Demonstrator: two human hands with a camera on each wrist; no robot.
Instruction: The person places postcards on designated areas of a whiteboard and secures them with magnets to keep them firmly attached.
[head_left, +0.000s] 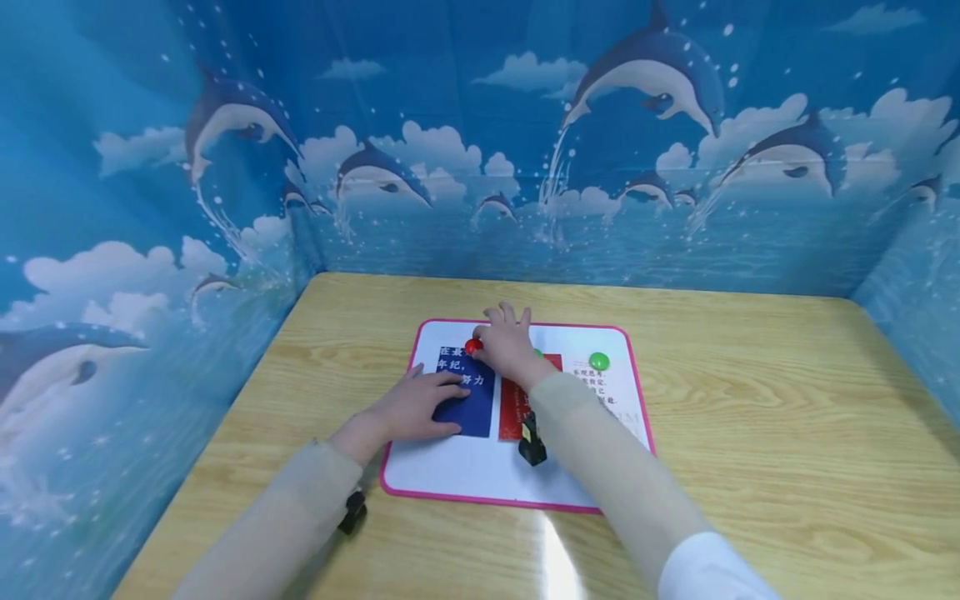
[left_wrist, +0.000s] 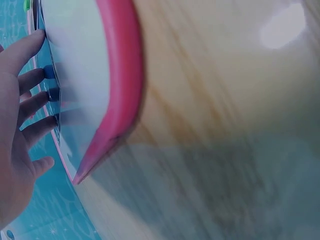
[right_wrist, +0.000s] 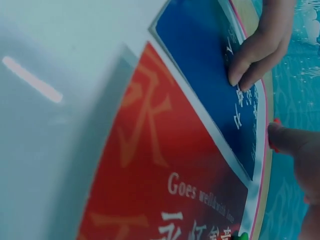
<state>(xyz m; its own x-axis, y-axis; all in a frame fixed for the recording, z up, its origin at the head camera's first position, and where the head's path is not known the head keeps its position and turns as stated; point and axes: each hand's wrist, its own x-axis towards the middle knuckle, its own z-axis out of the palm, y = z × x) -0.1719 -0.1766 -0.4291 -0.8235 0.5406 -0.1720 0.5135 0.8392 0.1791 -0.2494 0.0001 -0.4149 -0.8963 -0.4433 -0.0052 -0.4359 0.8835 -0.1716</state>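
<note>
A whiteboard (head_left: 457, 475) with a pink rim lies on the table, bearing a blue card (head_left: 476, 417) with white lettering, a red card (head_left: 509, 408) and a white printed card (head_left: 592, 390). On the blue card's top edge, my right hand (head_left: 508, 346) pinches a round red magnet (head_left: 472, 347); its other fingers stretch forward. My left hand (head_left: 416, 407) rests on the blue card's left side with fingers spread. The left wrist view shows these fingers (left_wrist: 37, 102) extended onto the card. Thumb and red magnet (right_wrist: 276, 146) appear at the right wrist view's edge.
One green magnet (head_left: 599, 361) sits at the top of the white card. Another green magnet (head_left: 537, 353), partly hidden by my right hand, is at the red card's top. The wooden table (head_left: 750, 417) extends on both sides, with a dolphin-print curtain (head_left: 450, 150) behind it.
</note>
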